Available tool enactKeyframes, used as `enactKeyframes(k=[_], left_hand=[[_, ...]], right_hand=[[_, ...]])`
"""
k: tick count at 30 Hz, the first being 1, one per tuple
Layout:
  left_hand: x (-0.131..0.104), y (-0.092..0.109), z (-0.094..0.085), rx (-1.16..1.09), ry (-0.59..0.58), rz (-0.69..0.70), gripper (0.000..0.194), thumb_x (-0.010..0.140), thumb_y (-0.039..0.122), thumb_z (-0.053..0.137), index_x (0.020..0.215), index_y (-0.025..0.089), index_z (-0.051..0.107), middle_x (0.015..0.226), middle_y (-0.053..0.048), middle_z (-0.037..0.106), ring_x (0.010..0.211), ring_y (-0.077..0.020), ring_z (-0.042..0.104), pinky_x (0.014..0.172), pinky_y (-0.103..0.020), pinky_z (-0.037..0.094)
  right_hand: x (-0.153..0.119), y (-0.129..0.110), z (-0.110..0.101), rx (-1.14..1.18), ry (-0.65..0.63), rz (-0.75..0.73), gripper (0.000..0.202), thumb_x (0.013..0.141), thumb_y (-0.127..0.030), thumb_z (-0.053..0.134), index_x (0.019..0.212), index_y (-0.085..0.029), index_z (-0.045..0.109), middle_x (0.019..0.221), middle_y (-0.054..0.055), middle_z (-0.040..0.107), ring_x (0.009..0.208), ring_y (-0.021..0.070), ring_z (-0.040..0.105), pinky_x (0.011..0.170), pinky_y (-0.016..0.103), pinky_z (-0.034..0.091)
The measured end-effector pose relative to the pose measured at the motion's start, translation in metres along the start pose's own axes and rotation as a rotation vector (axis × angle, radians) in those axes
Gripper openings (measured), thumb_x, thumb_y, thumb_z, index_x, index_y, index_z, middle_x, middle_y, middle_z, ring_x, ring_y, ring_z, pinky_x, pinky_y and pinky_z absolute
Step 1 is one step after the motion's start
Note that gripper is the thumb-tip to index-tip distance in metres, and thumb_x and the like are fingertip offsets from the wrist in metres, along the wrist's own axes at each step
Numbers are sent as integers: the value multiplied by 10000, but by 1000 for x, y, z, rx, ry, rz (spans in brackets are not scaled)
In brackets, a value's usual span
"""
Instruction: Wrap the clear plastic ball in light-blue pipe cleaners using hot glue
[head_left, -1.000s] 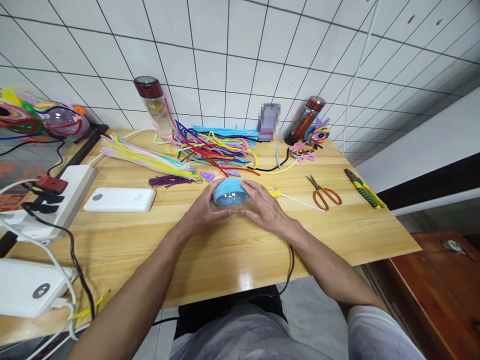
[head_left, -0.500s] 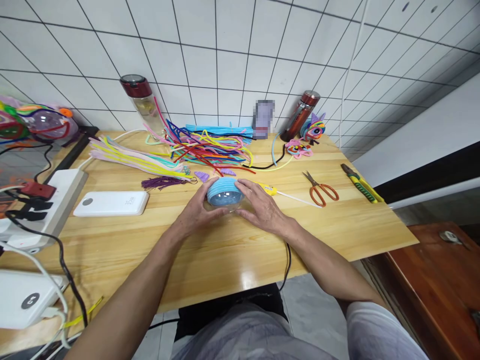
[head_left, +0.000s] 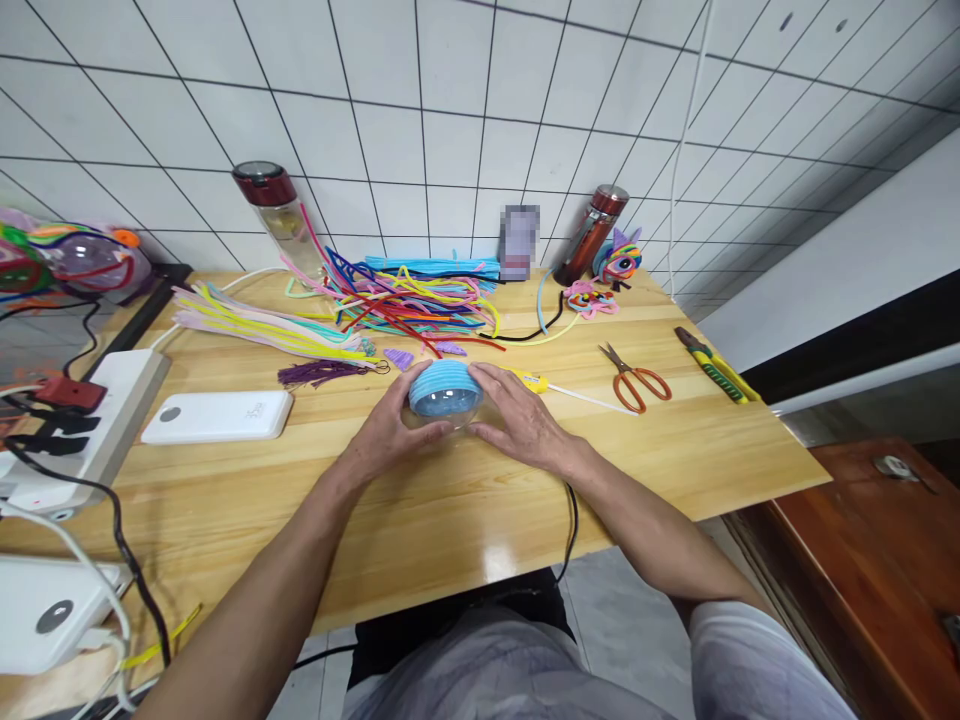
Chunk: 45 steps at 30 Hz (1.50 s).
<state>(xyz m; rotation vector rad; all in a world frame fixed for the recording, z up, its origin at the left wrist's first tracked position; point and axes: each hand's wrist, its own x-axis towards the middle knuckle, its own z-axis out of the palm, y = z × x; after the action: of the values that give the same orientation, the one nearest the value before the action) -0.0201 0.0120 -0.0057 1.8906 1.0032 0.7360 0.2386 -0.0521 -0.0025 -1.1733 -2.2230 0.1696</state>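
Between my two hands is a clear plastic ball (head_left: 445,388), its far part wound with rows of light blue pipe cleaner and its near part bare. My left hand (head_left: 391,422) curls round the left side, thumb along the near face. On the right side my right hand (head_left: 520,414) grips it, fingers on the blue rows and thumb at the near face. Just beyond the ball lie two small purple pieces (head_left: 399,358). Partly behind my right hand is a yellow glue gun (head_left: 532,381) with a white stick coming out of it.
A heap of coloured pipe cleaners (head_left: 420,300) spreads across the back. Orange-handled scissors (head_left: 636,380) and pliers (head_left: 716,366) lie at right. A white power bank (head_left: 217,416) and a power strip (head_left: 112,420) are at left. Two bottles (head_left: 592,236) stand by the tiled wall.
The view has shifted slightly, so everything sits a little lower and further left. Both hands keep the same hold on the ball.
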Motion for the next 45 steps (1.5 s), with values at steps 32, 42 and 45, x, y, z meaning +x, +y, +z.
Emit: enactKeyframes(k=[32,42,45], left_hand=[[3,-4,2,-30,12,59,1037,788,606,849,1627,183,410,1671,-185,520,1540,-393,526,1304,-540,418],[2,-2,3,-34,26,42,1008,793,564,849,1595,165,386,1647,-200,518,1522,-374,538,1292,-531,435],[1,0,3,-16,21,53,979,807,547,851,1592,191,388,1648,-182,518,1520,-371,540,1294,-544,433]], right_hand=[[0,8,-1,-13,2,-49,920,1049,-448,684,1780,-274,153,1674,231,481,1564,356,490,1246,613,487],[0,8,2,-7,-9,-37,915,1031,-447,713,1766,-267,198,1676,227,481,1574,353,485,1250,615,487],[2,8,2,-6,-19,-35,923,1013,-431,740,1756,-257,220,1672,232,489,1565,358,495,1251,624,484]])
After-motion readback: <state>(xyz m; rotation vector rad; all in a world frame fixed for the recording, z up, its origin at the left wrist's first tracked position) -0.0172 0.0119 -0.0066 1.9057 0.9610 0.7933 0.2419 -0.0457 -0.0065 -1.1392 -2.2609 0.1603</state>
